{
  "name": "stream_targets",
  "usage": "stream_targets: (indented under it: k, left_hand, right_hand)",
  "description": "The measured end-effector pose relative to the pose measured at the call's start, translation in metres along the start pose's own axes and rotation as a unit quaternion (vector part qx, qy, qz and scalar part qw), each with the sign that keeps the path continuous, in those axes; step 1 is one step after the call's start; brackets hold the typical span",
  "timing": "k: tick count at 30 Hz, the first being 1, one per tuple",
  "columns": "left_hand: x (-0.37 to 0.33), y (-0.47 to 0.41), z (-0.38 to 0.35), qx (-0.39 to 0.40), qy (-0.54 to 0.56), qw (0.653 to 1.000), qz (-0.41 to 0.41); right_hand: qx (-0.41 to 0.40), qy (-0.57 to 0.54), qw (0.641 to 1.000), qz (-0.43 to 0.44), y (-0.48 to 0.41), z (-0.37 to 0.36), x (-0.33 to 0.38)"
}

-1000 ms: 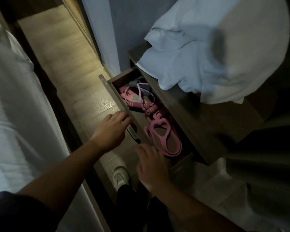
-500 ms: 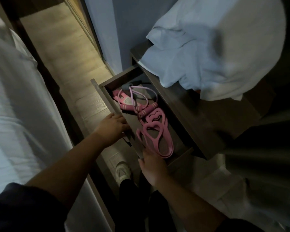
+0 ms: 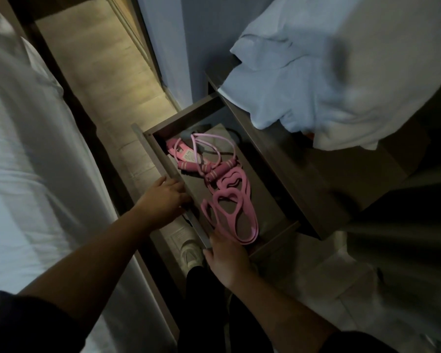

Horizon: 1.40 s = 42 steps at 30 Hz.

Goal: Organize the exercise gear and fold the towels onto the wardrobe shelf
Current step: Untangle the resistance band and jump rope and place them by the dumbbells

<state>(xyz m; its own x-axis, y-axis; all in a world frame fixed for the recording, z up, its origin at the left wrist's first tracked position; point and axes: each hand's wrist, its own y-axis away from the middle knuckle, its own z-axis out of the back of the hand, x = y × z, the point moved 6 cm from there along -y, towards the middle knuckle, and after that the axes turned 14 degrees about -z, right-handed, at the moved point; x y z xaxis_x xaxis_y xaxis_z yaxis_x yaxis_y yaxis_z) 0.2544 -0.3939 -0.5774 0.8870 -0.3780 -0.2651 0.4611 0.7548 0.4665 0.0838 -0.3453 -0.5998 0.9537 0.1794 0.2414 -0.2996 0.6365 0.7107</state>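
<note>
An open dark wooden drawer (image 3: 163,159) of a low cabinet holds pink exercise gear: a jump rope (image 3: 204,154) with striped handles and a looped resistance band (image 3: 234,212). My left hand (image 3: 163,200) grips the drawer's front panel, fingers curled over its edge. At the drawer's near corner, my right hand (image 3: 227,256) reaches in beside the band's end; its fingertips are hidden, so contact is unclear. A crumpled white towel (image 3: 329,72) lies on the cabinet top.
A bed with white bedding (image 3: 23,161) runs along the left. A lit strip of wooden floor (image 3: 94,72) lies between bed and cabinet. My white shoe (image 3: 191,253) stands below the drawer. A dark curtain (image 3: 405,225) hangs at the right.
The drawer has slid further out toward the bed with my left hand on its front. My right hand moved up to the drawer's near corner beside the pink band.
</note>
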Motion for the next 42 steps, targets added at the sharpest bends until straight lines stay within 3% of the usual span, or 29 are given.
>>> stream_targets:
  k: [14,17,20,22,24,26,34,38,42]
  left_hand:
    - [-0.001,0.014,-0.005,-0.01,0.007,1.0,0.022]
    - [-0.004,0.012,-0.004,0.008,-0.008,0.999,0.046]
    - [-0.008,0.002,-0.002,0.026,-0.031,0.996,0.081]
    - [-0.013,-0.009,-0.003,0.039,-0.041,0.992,0.114]
    - [-0.016,-0.022,-0.007,0.052,-0.045,0.986,0.15]
    - [-0.019,-0.036,-0.015,0.07,-0.053,0.981,0.175]
    - [-0.027,-0.074,-0.055,0.157,-0.091,0.958,0.221]
    - [-0.032,-0.075,-0.051,0.082,-0.03,0.962,0.261]
    - [-0.041,-0.057,-0.031,-0.091,0.119,0.952,0.267]
  right_hand:
    - [0.002,-0.002,1.0,0.031,0.003,-0.013,0.012]
    - [0.049,-0.022,0.998,0.037,-0.003,-0.013,0.007]
    - [0.133,-0.12,0.984,0.015,-0.015,-0.006,-0.006]
    - [0.087,-0.176,0.98,-0.001,-0.028,0.011,-0.015]
    - [-0.015,-0.165,0.986,0.006,-0.044,0.03,-0.024]
    - [-0.067,-0.137,0.988,0.003,-0.06,0.042,-0.032]
    - [-0.061,-0.102,0.991,-0.068,-0.103,0.04,-0.041]
    - [-0.058,-0.108,0.988,-0.095,-0.107,0.038,-0.047]
    - [-0.045,-0.307,0.945,-0.103,-0.09,0.054,-0.057]
